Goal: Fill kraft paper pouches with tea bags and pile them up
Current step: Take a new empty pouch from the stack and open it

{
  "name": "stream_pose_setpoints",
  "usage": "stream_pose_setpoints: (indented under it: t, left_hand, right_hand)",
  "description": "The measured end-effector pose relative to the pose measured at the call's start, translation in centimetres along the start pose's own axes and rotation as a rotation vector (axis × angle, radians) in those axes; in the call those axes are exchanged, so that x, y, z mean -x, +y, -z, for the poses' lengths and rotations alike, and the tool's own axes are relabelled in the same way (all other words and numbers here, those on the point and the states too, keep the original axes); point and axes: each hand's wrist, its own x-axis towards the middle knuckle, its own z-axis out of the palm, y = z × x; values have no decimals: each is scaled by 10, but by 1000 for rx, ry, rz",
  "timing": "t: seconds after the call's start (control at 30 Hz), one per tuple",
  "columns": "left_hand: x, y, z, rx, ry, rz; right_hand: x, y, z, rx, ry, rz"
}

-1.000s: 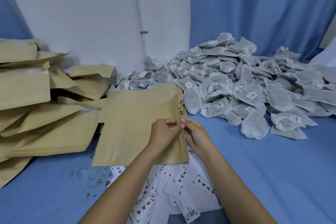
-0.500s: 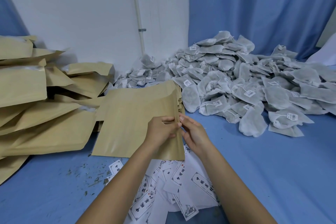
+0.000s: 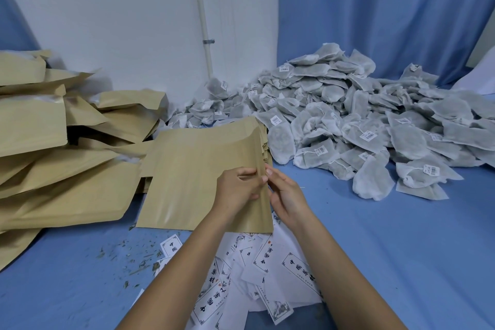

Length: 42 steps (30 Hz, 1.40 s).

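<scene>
The left hand (image 3: 239,191) and the right hand (image 3: 288,194) each have a pinching grip on the right edge of the top kraft pouch (image 3: 192,177), which lies on the empty stack (image 3: 265,142) between the filled pile (image 3: 53,158) and the tea bag heap (image 3: 361,126), probably to part its mouth for filling.

Your view is bright and softly lit, with a cool bluish cast that the blue cloth (image 3: 388,262) and curtain (image 3: 388,21) deepen. The white wall (image 3: 120,21) is the brightest area but keeps its texture, without glare. Shadows are soft: there are dark gaps between the stacked pouches (image 3: 53,169) on your left, and a faint grey smudge on the wall behind them. A dull sheen lies on the lower part of the kraft pouch (image 3: 192,182) you hold. The centre is sharp, while the upper pouch edges at far left look smeared. The wide lens bends the pipe (image 3: 200,8) and tilts the curtain folds at your right edge.
</scene>
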Motion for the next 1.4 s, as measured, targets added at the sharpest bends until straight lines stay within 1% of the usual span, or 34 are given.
stream_pose_setpoints:
  t: [0.1, 0.17, 0.23, 0.3, 0.37, 0.4, 0.43, 0.5, 0.6, 0.67, 0.77, 0.83, 0.93, 1.03, 1.2, 1.27, 1.33, 1.4]
  left_hand:
    - [-1, -1, 3, 6, -31, 18]
    - [0, -1, 2, -48, -14, 4]
    - [2, -1, -3, -276, 57, -89]
    - [6, -1, -10, -572, 156, -216]
    - [9, -3, -19, -793, 210, -297]
    - [11, -2, -22, -878, 211, -313]
    - [12, -2, -25, -948, 200, -325]
    - [15, -1, -28, -1013, 179, -340]
    - [15, 3, -23, -858, 201, -350]
    - [15, 5, -19, -789, 209, -401]
    - [17, 4, -17, -661, 211, -456]
    - [15, 2, -18, -615, 216, -488]
    - [9, 0, -15, -614, 206, -510]
    - [6, -1, -12, -658, 204, -541]
    - [7, -2, -8, -829, 184, -578]
    - [7, -4, -6, -801, 174, -604]
    - [5, -4, -4, -705, 171, -591]
    - [6, -3, -3, -671, 161, -575]
  right_hand:
    - [1, -1, -1, 21, -5, 7]
    - [2, 0, -3, 155, 49, 38]
    - [3, 2, -8, 392, 141, 123]
    - [3, 5, -13, 498, 170, 180]
    - [3, 4, -18, 514, 188, 174]
    - [2, 3, -19, 523, 204, 172]
    - [0, 3, -19, 530, 217, 172]
    - [0, 4, -18, 456, 213, 151]
    - [2, 6, -16, 241, 125, 100]
    - [3, 9, -14, 165, 97, 74]
    - [4, 12, -16, 254, 162, 81]
    - [5, 11, -20, 219, 170, 110]
    - [6, 7, -25, 98, 99, 146]
    - [6, 7, -26, 101, 43, 192]
    - [7, 16, -25, 126, 33, 206]
    - [8, 20, -26, 109, 28, 212]
    - [10, 21, -26, 74, 39, 204]
    - [10, 19, -28, 169, 119, 209]
